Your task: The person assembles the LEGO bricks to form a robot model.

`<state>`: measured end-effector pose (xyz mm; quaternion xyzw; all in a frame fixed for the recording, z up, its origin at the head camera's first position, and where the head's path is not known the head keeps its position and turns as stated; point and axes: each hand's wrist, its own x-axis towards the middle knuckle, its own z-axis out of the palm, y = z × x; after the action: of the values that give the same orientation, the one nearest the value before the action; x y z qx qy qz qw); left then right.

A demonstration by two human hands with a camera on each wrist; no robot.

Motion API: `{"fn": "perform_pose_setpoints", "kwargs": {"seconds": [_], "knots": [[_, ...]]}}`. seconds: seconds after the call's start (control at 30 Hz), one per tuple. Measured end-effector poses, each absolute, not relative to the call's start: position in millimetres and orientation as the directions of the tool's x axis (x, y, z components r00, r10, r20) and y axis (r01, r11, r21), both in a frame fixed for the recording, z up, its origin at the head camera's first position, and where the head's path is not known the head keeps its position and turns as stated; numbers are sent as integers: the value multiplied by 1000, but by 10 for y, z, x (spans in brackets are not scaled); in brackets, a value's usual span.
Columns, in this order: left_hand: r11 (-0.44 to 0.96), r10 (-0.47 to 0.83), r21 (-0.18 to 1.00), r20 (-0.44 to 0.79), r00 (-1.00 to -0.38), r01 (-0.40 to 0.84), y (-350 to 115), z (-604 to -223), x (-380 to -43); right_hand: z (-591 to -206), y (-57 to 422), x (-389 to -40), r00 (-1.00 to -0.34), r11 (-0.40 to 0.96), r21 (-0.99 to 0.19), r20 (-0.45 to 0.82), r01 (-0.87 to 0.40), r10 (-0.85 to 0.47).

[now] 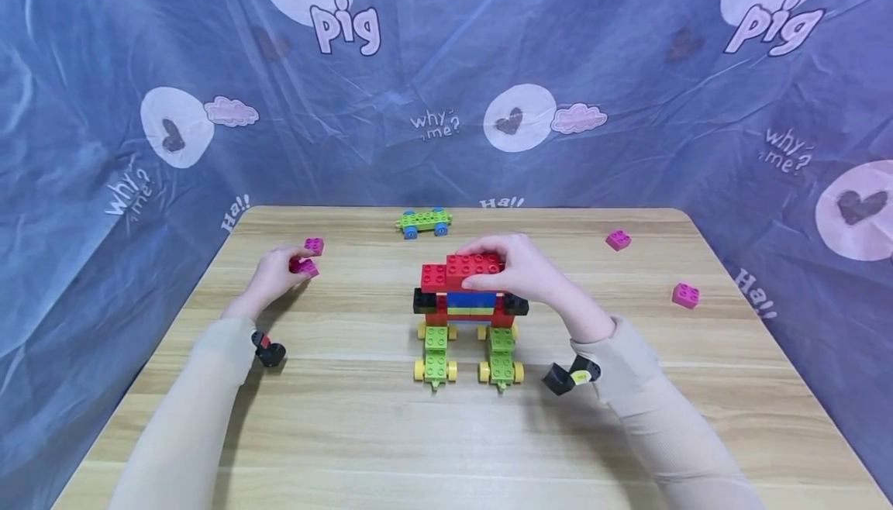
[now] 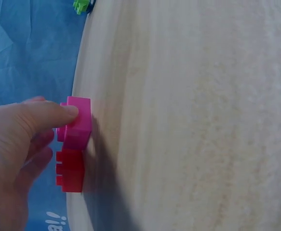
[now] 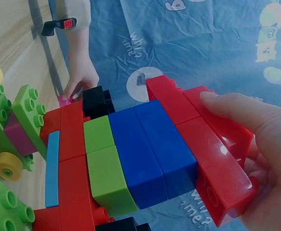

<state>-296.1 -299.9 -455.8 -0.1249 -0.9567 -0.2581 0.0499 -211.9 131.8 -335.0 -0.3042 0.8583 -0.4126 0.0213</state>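
My left hand (image 1: 274, 273) is at the table's left side, thumb and fingers pinching a magenta brick (image 2: 79, 122). A red brick (image 2: 72, 171) sits beside that brick. Another magenta brick (image 1: 314, 246) lies just beyond the fingertips. In the middle stands a built structure of stacked bricks on green wheeled bases (image 1: 436, 355) with yellow wheels. My right hand (image 1: 519, 266) grips the red top brick (image 1: 473, 263), thumb on its near side. Below it, the right wrist view shows blue bricks (image 3: 145, 149), lime bricks (image 3: 109, 178) and a black brick (image 3: 96, 102).
A lime wheeled base (image 1: 424, 221) with blue wheels stands near the back edge. Two magenta bricks lie at the right, one farther back (image 1: 618, 240) and one nearer (image 1: 686, 295). A blue printed cloth (image 1: 432, 68) hangs behind and beside the wooden table (image 1: 349, 432).
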Motion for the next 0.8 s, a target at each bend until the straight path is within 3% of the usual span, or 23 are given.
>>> {"fn": "perform_pose_setpoints", "kwargs": {"seconds": [0.8], "knots": [[880,260,380,119,-958,286,-2968,-4520,-3010,-3355,1322,-2129,-817,477,-723,210,-500,-537]]}}
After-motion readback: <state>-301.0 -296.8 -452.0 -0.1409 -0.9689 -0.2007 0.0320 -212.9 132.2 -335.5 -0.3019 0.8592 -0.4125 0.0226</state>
